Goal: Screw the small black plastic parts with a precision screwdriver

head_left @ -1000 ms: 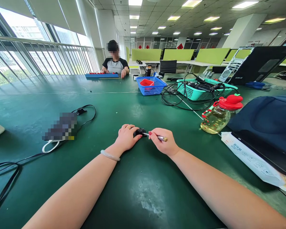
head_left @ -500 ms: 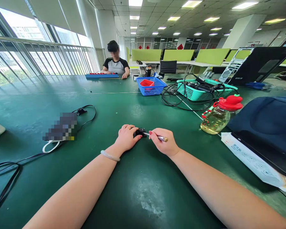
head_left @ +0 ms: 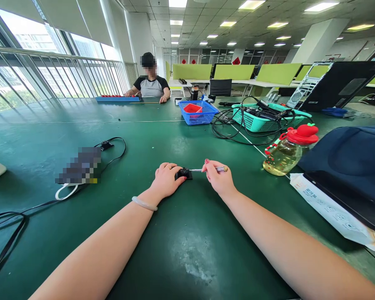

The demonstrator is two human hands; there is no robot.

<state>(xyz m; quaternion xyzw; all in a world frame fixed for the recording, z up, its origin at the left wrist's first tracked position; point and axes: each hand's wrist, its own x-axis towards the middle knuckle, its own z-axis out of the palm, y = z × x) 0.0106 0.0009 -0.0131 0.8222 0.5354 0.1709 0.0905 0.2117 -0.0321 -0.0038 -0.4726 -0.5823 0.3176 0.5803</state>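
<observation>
My left hand (head_left: 166,180), with a pale bangle on its wrist, is closed on a small black part (head_left: 184,173) and holds it against the green table (head_left: 137,258). The fingers cover its left side, and its exact kind is too small to tell. In my right hand (head_left: 219,178) is a slim screwdriver (head_left: 221,169) with a clear handle and a gold-coloured end. Its thin metal shaft lies nearly level and points left at the black part. Whether the tip touches the part I cannot tell.
Left lie a blurred-out dark device (head_left: 81,166) and black cords. Ahead stand a blue basket (head_left: 198,118) and a teal basket (head_left: 256,123) with cables. Right are a red-lidded bottle (head_left: 281,158), a phone (head_left: 346,200) and dark cloth. A person (head_left: 152,85) sits opposite with a blue tray (head_left: 118,99).
My right hand has shifted slightly right, and the screwdriver has swung to nearly level. My left hand stays put on the black part. The blue tray opposite has slid left.
</observation>
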